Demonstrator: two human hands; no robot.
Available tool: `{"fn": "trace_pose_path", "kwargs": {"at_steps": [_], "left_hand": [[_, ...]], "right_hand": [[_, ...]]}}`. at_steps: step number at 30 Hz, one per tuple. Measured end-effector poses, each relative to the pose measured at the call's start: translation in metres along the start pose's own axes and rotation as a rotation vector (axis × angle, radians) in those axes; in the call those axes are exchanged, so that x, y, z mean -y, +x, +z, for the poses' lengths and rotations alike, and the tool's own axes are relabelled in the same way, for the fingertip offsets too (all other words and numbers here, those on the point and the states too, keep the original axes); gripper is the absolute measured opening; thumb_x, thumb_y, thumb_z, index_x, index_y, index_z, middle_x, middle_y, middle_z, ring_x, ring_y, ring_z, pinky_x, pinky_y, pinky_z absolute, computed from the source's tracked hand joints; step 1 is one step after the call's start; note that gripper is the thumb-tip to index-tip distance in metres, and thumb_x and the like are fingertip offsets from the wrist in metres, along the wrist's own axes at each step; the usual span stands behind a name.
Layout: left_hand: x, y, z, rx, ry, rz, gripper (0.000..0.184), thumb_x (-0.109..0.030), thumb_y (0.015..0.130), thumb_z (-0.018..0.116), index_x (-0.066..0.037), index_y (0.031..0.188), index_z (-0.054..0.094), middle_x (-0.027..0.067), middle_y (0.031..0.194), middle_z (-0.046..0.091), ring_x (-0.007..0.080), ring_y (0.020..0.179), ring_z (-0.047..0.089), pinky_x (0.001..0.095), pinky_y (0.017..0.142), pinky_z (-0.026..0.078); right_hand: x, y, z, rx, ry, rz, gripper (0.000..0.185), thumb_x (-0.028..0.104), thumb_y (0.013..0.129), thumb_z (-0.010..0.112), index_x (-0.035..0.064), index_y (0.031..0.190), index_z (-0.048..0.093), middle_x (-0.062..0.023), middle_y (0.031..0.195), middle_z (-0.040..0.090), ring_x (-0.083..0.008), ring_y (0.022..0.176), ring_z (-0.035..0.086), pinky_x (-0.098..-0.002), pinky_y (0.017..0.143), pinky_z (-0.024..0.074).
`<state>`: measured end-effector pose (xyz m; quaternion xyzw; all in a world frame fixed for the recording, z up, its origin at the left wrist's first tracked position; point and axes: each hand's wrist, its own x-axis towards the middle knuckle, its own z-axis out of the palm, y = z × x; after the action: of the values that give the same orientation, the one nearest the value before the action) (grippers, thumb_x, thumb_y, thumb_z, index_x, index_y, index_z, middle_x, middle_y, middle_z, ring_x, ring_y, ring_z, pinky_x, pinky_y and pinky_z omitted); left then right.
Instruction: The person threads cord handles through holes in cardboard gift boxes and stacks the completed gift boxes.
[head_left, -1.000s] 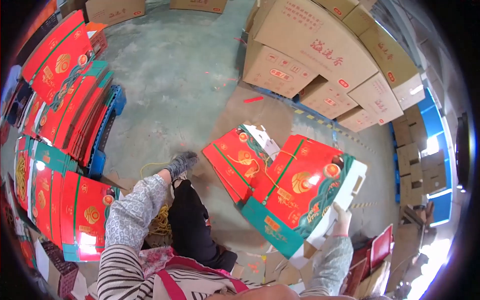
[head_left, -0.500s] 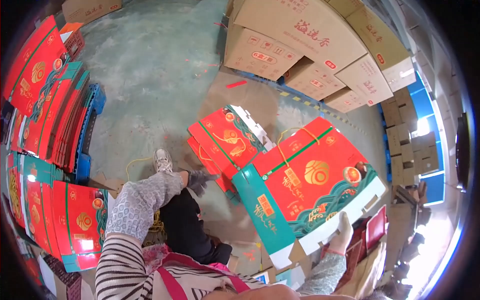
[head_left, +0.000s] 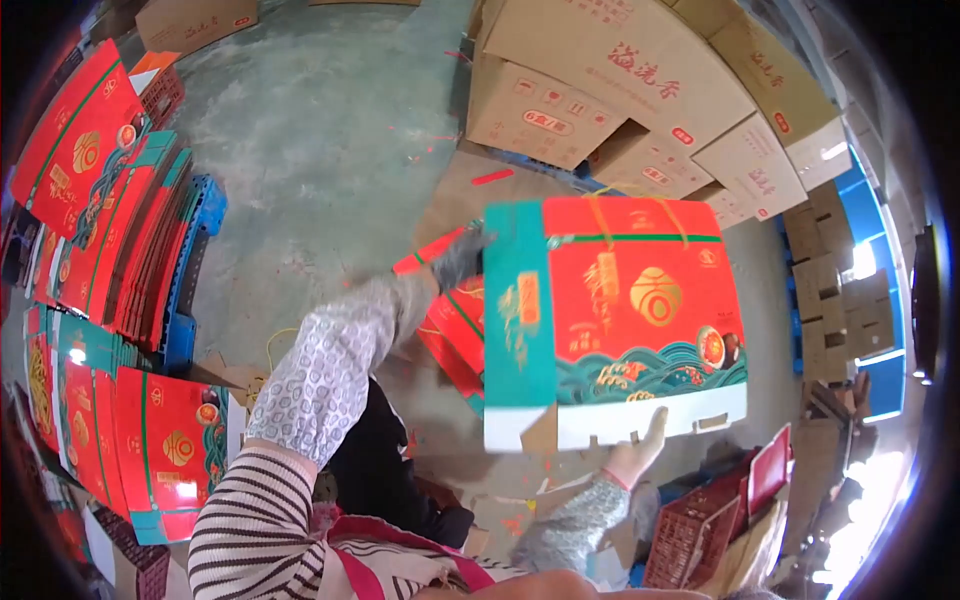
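"Where is the big red and green box (head_left: 645, 290)?"

"It is right in front of the person, up above the floor (head_left: 310, 180). Its green side is on the left, and the white flap (head_left: 580, 422) is along the bottom."

"What is the right hand (head_left: 637, 455) doing?"

"It wears a pale glove, and it holds the box by the white flap. The thumb points up on the front."

"And the left hand (head_left: 458, 264)?"

"That one has a dark grey glove. It is up by the green side, close to the edge. I can't tell if it grips the box, because some of its fingers are hard to see."

"What is on the front of the box?"

"A gold round mark, a green stripe and green waves. There are yellow cords (head_left: 599, 218) near the top."

"What is behind it?"

"More red cardboard (head_left: 455, 335), low down, partly hidden by the box and the left arm. Far to the left are stacks of red boxes (head_left: 100, 270) by a blue pallet (head_left: 180, 340). Big brown boxes (head_left: 610, 90) stand at the back."
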<state>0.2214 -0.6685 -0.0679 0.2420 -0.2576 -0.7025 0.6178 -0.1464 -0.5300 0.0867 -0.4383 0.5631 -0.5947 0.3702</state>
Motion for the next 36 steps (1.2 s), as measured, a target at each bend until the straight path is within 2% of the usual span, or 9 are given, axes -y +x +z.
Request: {"fn": "trace_pose_path", "kwargs": {"at_steps": [6,10,15,24,26,29,30,33,36], "left_hand": [[-0.042,0.057,-0.089,-0.252,1.252,0.57,0.048,-0.027,0.086,0.06,-0.002,0.126,0.046,0.0175,0.124,0.048,0.0259,0.113,0.049,0.0346,0.097,0.039],[0.018,0.022,-0.208,-0.333,1.85,0.232,0.049,-0.037,0.09,0.049,-0.007,0.128,0.044,0.0209,0.13,0.044,0.0389,0.116,0.044,0.0411,0.098,0.038],[0.079,-0.029,-0.238,-0.491,1.651,-0.514,0.087,-0.068,0.079,0.041,0.0,0.133,0.036,0.0235,0.136,0.037,0.0369,0.125,0.037,0.0421,0.103,0.031],[0.109,-0.018,-0.288,-0.608,1.682,-0.208,0.071,-0.053,0.077,0.059,-0.004,0.126,0.044,0.0216,0.119,0.053,0.0361,0.112,0.051,0.0411,0.094,0.04],[0.097,-0.007,-0.29,-0.4,1.484,-0.319,0.078,-0.057,0.075,0.059,-0.003,0.13,0.041,0.0228,0.122,0.052,0.0344,0.114,0.05,0.0406,0.096,0.039],[0.098,0.006,-0.282,-0.451,1.502,-0.19,0.066,-0.05,0.079,0.059,-0.006,0.127,0.044,0.0211,0.119,0.055,0.0344,0.11,0.053,0.0409,0.093,0.041],[0.099,0.01,-0.291,-0.46,1.498,-0.208,0.066,-0.05,0.079,0.059,-0.005,0.126,0.045,0.0211,0.118,0.055,0.0347,0.109,0.053,0.0408,0.093,0.042],[0.092,0.019,-0.272,-0.444,1.473,-0.274,0.069,-0.052,0.08,0.058,-0.003,0.127,0.044,0.0216,0.116,0.056,0.0345,0.107,0.055,0.0398,0.092,0.042],[0.096,0.038,-0.298,-0.417,1.278,-0.403,0.066,-0.054,0.081,0.058,-0.002,0.121,0.051,0.0186,0.11,0.06,0.0299,0.101,0.058,0.0372,0.088,0.044]], "right_hand": [[-0.147,0.013,0.089,-0.16,0.854,0.439,0.05,0.034,0.091,0.052,0.001,0.127,0.042,-0.0149,0.126,0.047,-0.0316,0.114,0.047,-0.0462,0.098,0.0386],[-0.295,-0.017,0.15,-0.067,1.217,0.681,0.04,0.022,0.089,0.056,-0.0006,0.121,0.048,-0.0123,0.123,0.054,-0.0264,0.112,0.051,-0.0411,0.102,0.0364],[-0.406,-0.065,0.193,-0.095,1.022,0.799,0.035,0.016,0.09,0.053,-0.0051,0.118,0.048,-0.0128,0.121,0.053,-0.0265,0.111,0.051,-0.0436,0.101,0.0388],[-0.378,-0.104,0.212,0.041,1.061,0.9,0.046,0.023,0.091,0.054,0.0001,0.129,0.04,-0.0118,0.13,0.047,-0.0272,0.125,0.039,-0.0394,0.105,0.0341],[-0.429,-0.108,0.159,0.773,0.102,0.518,0.036,0.02,0.092,0.05,-0.003,0.12,0.047,-0.0139,0.12,0.054,-0.0262,0.114,0.05,-0.0386,0.098,0.0429],[-0.309,-0.062,0.137,0.721,0.085,1.065,0.02,0.017,0.091,0.051,0.0004,0.102,0.055,-0.0089,0.097,0.062,-0.0167,0.08,0.06,-0.0311,0.069,0.0508],[-0.321,-0.042,0.105,0.779,-0.009,0.616,0.014,0.015,0.088,0.055,0.0028,0.095,0.057,-0.0055,0.089,0.062,-0.0146,0.072,0.059,-0.031,0.062,0.0488],[-0.295,0.057,0.061,0.105,-0.584,-0.166,0.013,0.014,0.088,0.056,0.0033,0.094,0.061,-0.003,0.09,0.06,-0.0111,0.069,0.052,-0.0234,0.059,0.0419],[-0.359,0.14,-0.016,-0.143,-0.413,0.66,0.072,0.06,0.082,0.051,0.0025,0.123,0.045,-0.0144,0.126,0.045,-0.0257,0.113,0.041,-0.0547,0.089,0.0349]]}}
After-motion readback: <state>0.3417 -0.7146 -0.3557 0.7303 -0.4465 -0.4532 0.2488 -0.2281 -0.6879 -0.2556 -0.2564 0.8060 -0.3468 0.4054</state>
